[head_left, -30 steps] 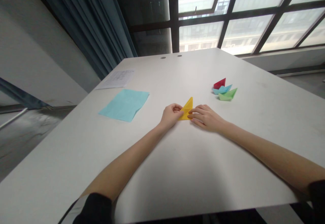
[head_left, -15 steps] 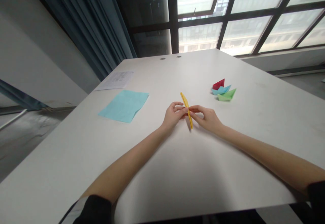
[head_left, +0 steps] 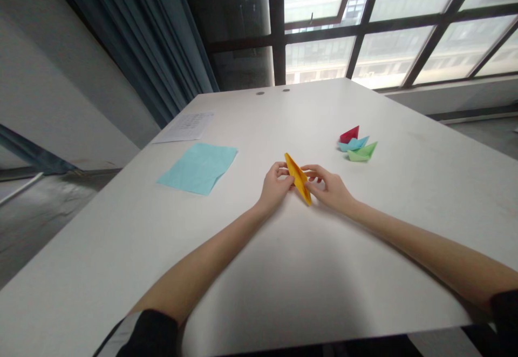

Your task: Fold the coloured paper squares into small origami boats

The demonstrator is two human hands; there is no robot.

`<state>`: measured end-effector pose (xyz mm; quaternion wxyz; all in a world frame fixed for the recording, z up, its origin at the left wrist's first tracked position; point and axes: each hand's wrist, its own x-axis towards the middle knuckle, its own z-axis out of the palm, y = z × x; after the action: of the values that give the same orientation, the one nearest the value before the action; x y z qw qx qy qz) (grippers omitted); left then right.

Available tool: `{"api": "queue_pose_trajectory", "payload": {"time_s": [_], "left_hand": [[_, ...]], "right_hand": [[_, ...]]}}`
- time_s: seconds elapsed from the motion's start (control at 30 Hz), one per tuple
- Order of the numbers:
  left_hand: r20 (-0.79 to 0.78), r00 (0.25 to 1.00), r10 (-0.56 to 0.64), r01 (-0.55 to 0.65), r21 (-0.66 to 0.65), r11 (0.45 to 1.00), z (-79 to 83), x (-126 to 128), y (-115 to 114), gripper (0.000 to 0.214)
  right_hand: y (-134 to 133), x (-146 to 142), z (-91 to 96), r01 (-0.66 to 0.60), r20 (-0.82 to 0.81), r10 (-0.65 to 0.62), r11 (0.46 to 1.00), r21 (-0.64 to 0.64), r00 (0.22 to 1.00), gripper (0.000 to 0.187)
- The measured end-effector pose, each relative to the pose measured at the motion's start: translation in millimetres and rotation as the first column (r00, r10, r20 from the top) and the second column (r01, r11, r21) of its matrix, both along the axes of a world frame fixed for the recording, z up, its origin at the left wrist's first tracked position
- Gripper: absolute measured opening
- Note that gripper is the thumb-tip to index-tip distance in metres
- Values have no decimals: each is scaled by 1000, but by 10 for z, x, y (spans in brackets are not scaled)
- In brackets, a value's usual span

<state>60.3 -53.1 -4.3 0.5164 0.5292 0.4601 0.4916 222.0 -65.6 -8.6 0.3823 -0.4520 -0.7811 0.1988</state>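
**Yellow paper (head_left: 298, 179) parts along its edge, close to the centre of the frame**

The main change is in how the paper shows. A second ago it is a flat triangle with its point up; half a second ago it is turned nearly edge-on, a thin strip. Now it slants from upper left to lower right, and its two sides stand apart, with a narrow, darker hollow between them. I judge this to be the opening-out of a folded form, begun but only partway: the gap looks slim, and the ends are drawn to points.

The left hand (head_left: 275, 185), left of centre, is partly closed, with its thumb against the paper's left side and its fingers curled behind; it has hold of that side. The right hand (head_left: 331, 188), just right of centre, is loosely curved, thumb and forefinger at the paper's right side, the other fingers bent with gaps between them. How hard either one presses, I cannot tell. Nor is it clear whether the paper's lower tip touches the white table (head_left: 259, 270).

Around them the layout matches the earlier views: three folded papers, red (head_left: 350, 134), blue (head_left: 352, 145) and green (head_left: 363, 153), cluster at right of centre, and a pale blue sheet (head_left: 199, 168) lies left of centre, untouched.
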Motion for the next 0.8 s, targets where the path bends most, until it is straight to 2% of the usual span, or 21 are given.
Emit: {"api": "queue_pose_trajectory", "payload": {"time_s": [0.17,0.4,0.57,0.7,0.8], "left_hand": [[-140,990,24,4,197,980,-37,15,-81,39],[-224,973,63,1,274,962,-48,16,-99,32],[-295,954,57,33,291,956,-79,-10,-98,37],[-326,938,116,2,340,940,-74,-21,-89,41],[-344,929,135,14,398,917,-86,-48,-30,33]], "right_hand": [[-48,-97,12,13,36,-15,998,59,999,37],[-57,-167,1,31,100,-44,992,125,994,25],[46,-84,23,97,92,-112,984,151,989,25],[127,-26,48,143,30,-150,977,159,988,28],[159,-9,39,98,-35,-94,985,142,995,30]]}}
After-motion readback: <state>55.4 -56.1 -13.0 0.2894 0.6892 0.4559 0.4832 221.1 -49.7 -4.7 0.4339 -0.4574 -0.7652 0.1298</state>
